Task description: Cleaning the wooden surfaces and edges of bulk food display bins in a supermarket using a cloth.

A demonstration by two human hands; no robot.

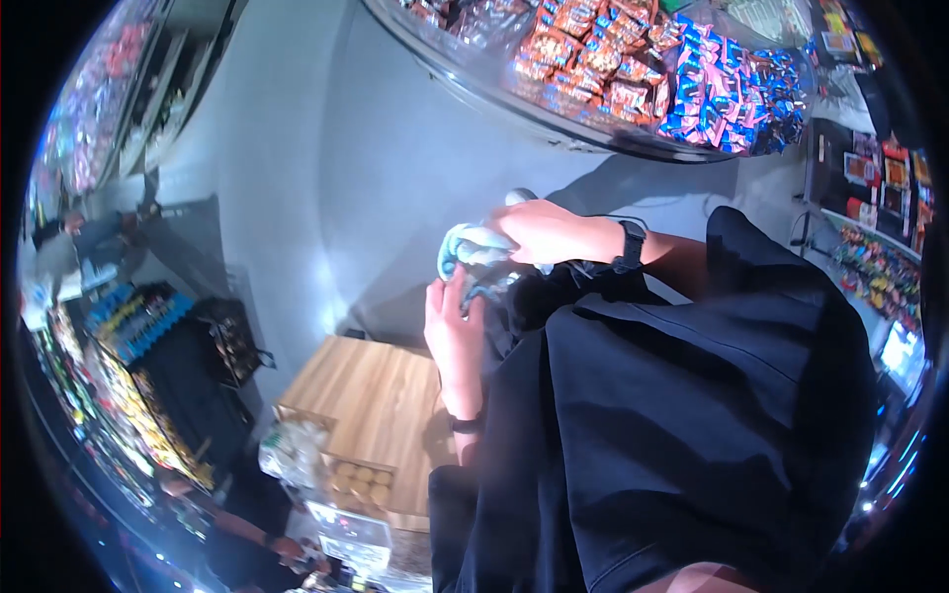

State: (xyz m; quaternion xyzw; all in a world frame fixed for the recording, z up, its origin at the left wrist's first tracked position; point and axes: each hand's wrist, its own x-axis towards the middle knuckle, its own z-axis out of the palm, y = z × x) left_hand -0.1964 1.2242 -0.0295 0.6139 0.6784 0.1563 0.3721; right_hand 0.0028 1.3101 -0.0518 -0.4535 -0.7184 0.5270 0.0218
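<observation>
My right hand, with a dark watch on its wrist, grips a bunched light blue and white cloth. Below it, my left hand reaches up with its fingertips against the cloth's lower edge. Between the hands and my dark shirt there is something shiny and bluish, too blurred to name. Whether the left fingers are closed on the cloth or only touch it is unclear. A white rounded thing shows just beyond the right hand, partly covered by it.
A round clear-walled candy bin with wrapped sweets curves across the top. At lower left stands a wooden-topped table with a tray of round items and a plastic bag. Snack shelves and other people are at the left.
</observation>
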